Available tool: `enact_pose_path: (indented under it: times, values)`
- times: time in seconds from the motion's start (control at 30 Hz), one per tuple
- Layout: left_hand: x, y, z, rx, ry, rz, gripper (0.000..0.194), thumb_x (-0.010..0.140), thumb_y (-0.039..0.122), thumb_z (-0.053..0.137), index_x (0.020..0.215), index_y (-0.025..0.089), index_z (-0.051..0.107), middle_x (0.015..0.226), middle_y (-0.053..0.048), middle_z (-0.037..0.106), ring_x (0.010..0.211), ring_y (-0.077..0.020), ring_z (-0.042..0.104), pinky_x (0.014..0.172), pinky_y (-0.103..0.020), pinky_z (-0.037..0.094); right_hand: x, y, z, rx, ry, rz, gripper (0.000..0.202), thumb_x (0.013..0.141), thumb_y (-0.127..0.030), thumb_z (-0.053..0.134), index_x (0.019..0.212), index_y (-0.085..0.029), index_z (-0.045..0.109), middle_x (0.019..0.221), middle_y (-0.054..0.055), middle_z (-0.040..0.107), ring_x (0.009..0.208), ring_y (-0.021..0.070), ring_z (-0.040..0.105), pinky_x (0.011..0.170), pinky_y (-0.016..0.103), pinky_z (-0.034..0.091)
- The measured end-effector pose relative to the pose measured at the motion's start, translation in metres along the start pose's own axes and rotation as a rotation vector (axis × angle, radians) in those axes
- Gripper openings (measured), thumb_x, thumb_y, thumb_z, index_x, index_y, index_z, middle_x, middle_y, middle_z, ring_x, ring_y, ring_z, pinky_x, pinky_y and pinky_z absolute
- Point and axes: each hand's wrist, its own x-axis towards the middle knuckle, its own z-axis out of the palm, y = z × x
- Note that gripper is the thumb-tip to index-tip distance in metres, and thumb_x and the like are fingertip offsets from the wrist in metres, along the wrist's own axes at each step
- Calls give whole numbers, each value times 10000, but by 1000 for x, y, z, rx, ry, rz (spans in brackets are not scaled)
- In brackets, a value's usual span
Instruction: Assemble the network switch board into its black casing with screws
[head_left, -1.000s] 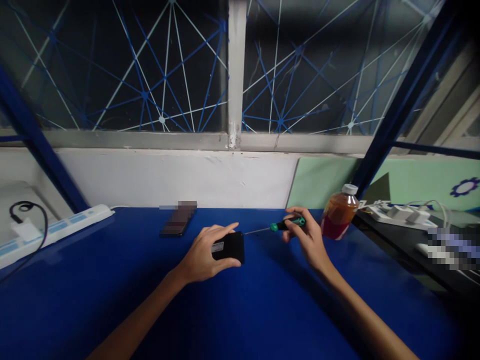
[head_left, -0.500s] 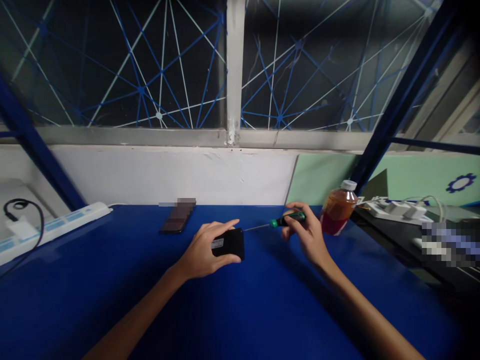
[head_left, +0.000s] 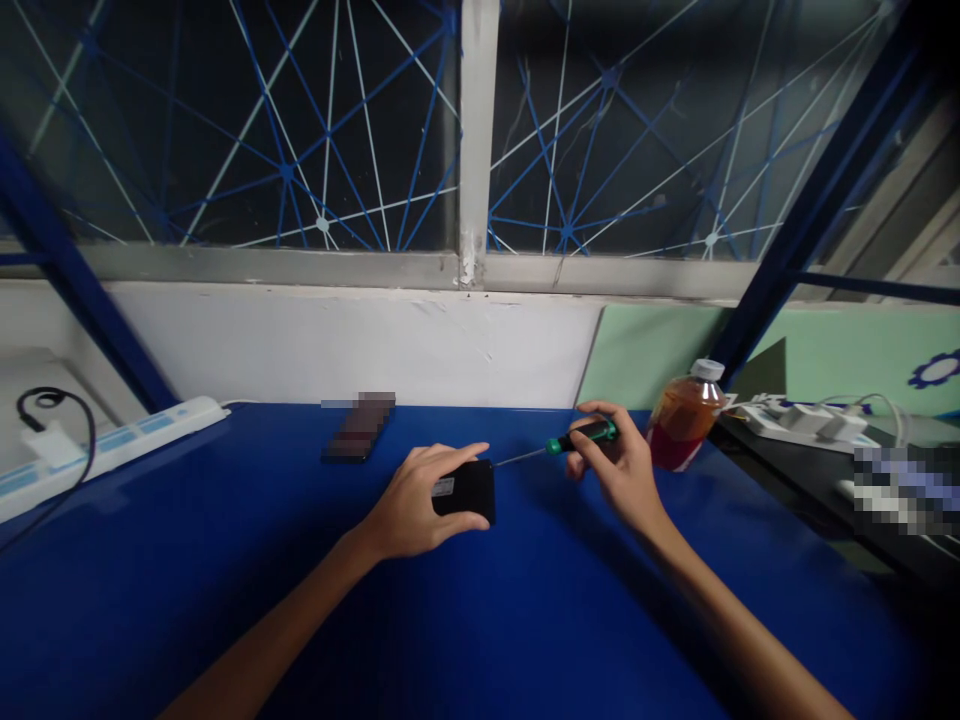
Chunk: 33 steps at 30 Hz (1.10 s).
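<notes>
Nothing much has moved since a moment ago; I see both hands in almost the same spots, and the whole view has slid only a tiny bit to the right.

I look down on a big blue desk (head_left: 225, 600). It runs up to a white wall under a dark window with blue and white lines across it.

On the far left of the desk lies a long white power strip (head_left: 112, 450) with a black cord looped beside it. At the back lies a flat dark phone (head_left: 358, 432), well apart from the hands. On the right stands a bottle (head_left: 686, 418) with a white cap and orange-red drink in it, just beside my right hand.

My left hand (head_left: 412, 500) rests on the desk near the middle. Its fingers (head_left: 450, 455) curl over the top of a small black box (head_left: 466, 490) and the thumb presses the near side, so the box is held tight and sits on the desk.

My right hand (head_left: 622, 470) is closed around a small screwdriver (head_left: 559, 444). The fingers pinch its green and black handle. The thin metal shaft points left, and its tip reaches the top right edge of the black box. I cannot tell if the tip sits in a screw.
</notes>
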Motion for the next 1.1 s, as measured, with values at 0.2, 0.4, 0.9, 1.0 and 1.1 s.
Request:
enact_pose_path:
  times: [0.2,0.4,0.9,1.0,1.1]
  values:
    - [0,0,0,5,8,-5,708,715,479,724,1347,273,480,1213,-62,635,1122,-304,544,971,-529,370,0,-1,0,-133,58,30,283,821,-364,662,1007,-204,521,516,-63,516,407,130,558,423,262,464]
    - [0,0,0,3,18,-9,714,703,469,736,1345,285,482,1211,-61,638,1113,-304,547,970,-522,368,0,-4,0,58,-31,35,333,824,-364,649,1074,-230,474,777,-15,599,459,128,596,399,265,465]
    - [0,2,-3,-17,25,-8,703,708,455,727,1345,283,486,1177,-76,648,1098,-321,552,940,-538,378,1,-3,-1,-79,13,19,342,779,-347,709,1004,-224,484,589,-58,561,396,123,567,392,248,450]
    - [1,2,-3,-13,27,-3,695,710,454,726,1342,290,486,1178,-70,649,1093,-317,558,938,-534,381,0,-2,0,-158,62,17,319,776,-358,711,979,-215,510,510,-65,539,387,128,559,396,246,442]
    - [1,3,-2,-8,27,1,686,716,451,720,1340,290,486,1183,-71,646,1092,-318,561,937,-534,383,0,-2,0,-96,16,20,320,804,-371,674,1027,-218,505,618,-36,590,431,132,585,412,258,463]
